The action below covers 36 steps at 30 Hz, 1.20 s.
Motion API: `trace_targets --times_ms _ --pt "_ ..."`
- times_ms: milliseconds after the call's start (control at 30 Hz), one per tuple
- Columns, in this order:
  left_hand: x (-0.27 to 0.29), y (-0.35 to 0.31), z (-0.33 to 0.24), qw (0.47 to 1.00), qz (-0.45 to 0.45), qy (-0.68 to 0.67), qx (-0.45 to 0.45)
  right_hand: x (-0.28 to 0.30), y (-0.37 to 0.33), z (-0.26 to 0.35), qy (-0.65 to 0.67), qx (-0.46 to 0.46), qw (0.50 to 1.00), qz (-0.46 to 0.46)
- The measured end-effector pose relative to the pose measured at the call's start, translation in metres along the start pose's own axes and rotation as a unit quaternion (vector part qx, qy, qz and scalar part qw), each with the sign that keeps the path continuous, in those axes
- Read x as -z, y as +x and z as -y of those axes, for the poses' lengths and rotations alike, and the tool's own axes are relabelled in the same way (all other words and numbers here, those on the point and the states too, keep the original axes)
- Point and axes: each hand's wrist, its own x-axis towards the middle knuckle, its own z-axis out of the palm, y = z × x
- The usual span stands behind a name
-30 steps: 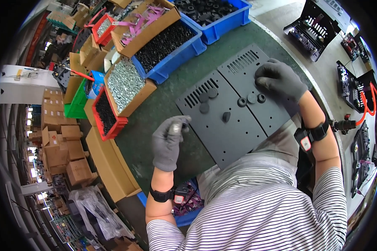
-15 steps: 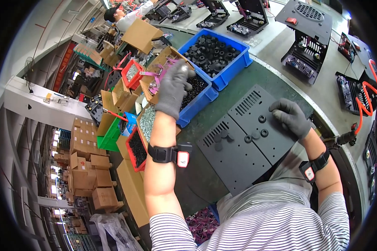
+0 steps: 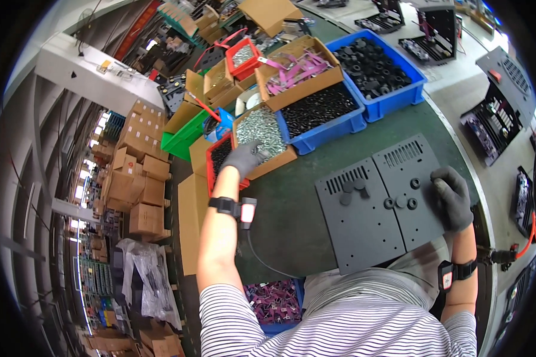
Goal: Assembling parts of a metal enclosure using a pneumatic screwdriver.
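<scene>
Gloved left hand (image 3: 244, 158), fingers curled into the cardboard box of silvery screws (image 3: 262, 131) at frame centre-left, apparently gathering some; gloved right hand (image 3: 452, 196), spread flat, steadies the dark metal panel (image 3: 387, 208) centre-right.

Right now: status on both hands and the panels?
Left hand in box of silver screws. Right hand resting on dark metal panels. Nothing between.

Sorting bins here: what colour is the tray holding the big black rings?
Blue tray, clearest in the head view.
</scene>
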Motion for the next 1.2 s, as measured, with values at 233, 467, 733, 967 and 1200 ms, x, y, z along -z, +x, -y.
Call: trace_targets --times_ms 233,467,733,967,1200 --pt "-0.013 0.014 -0.002 0.998 0.056 0.004 -0.009 0.005 -0.027 0.007 0.123 -0.008 0.992 -0.010" --pt "-0.023 0.041 0.007 0.997 -0.056 -0.054 0.016 0.053 -0.142 -0.010 0.010 -0.276 0.961 0.011" --pt "0.003 0.023 0.000 0.646 0.022 -0.744 0.169 0.124 -0.198 -0.034 -0.208 -0.274 0.920 -0.187" --pt "-0.004 0.029 0.044 0.506 0.162 -0.846 0.046 0.099 -0.201 -0.049 -0.102 -0.074 0.943 -0.308" --pt "-0.012 0.012 0.036 0.401 0.145 -0.903 0.047 0.136 -0.192 -0.081 -0.062 -0.041 0.980 -0.186"
